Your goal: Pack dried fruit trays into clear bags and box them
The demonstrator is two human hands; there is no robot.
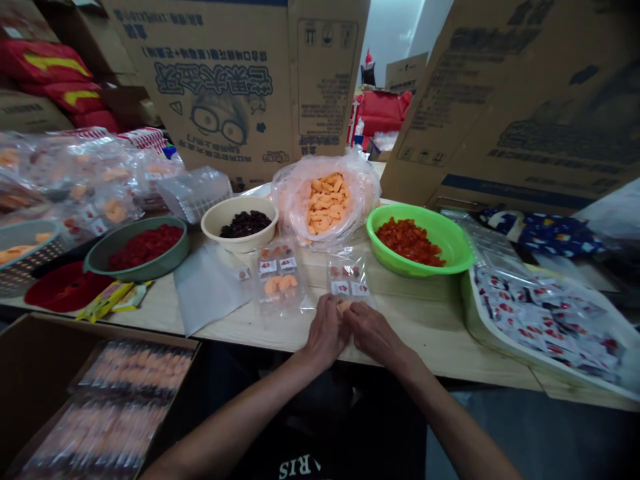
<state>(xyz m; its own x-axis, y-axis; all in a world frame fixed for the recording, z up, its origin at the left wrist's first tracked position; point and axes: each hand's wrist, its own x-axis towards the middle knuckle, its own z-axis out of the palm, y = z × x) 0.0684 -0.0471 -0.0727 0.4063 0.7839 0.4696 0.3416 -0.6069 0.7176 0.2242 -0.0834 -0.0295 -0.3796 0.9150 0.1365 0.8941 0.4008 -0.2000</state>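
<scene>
My left hand and my right hand meet over the near table edge, fingers closed around a small orange candy piece that shows between them. Just beyond my fingers lies a clear plastic tray with red-orange candies and two small printed packets. To its left a second clear tray holds orange pieces, two packets and reddish candies. An open plastic bag full of orange pieces stands behind both trays. Which hand carries more of the piece is hidden.
Along the table stand a lime green bowl, a cream bowl, a grey-green bowl and a white tub of packets. Tall cardboard boxes rise behind. Lower left, an open carton holds packed trays.
</scene>
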